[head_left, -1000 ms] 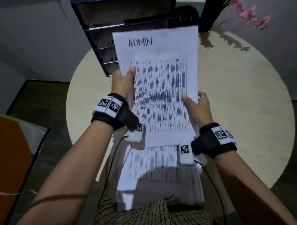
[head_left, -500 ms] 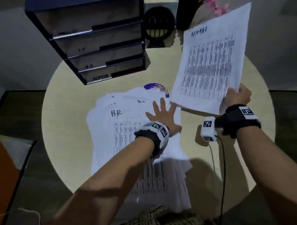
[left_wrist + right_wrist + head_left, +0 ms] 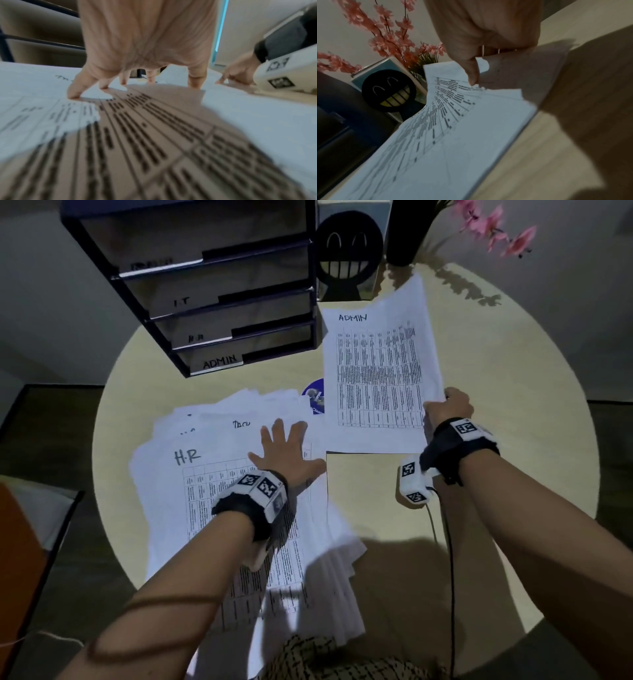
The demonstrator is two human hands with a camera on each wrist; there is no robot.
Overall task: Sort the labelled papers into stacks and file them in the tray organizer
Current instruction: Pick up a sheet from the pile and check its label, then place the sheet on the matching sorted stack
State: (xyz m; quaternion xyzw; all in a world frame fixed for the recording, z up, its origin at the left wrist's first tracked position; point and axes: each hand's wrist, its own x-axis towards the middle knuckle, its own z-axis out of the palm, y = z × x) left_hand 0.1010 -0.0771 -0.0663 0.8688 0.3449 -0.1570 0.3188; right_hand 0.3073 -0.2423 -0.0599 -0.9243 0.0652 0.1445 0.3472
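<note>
The ADMIN sheet (image 3: 376, 378) is pinched at its near right corner by the right hand (image 3: 447, 409), right of the paper pile (image 3: 205, 474). The pile's top H.R sheet (image 3: 212, 491) is pressed by the left hand (image 3: 284, 453), fingers spread flat. The organizer (image 3: 205, 302) is set behind the pile on the table (image 3: 513, 405).

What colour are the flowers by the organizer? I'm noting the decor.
Pink, on dark stems; the flowers show best in the right wrist view.

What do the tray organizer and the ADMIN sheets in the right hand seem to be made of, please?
Tray organizer: dark frame, smooth translucent-looking trays with pale glinting front edges, probably plastic; the frame could be metal.
ADMIN sheets: thin matte white printed paper, curling under the right hand.
</note>
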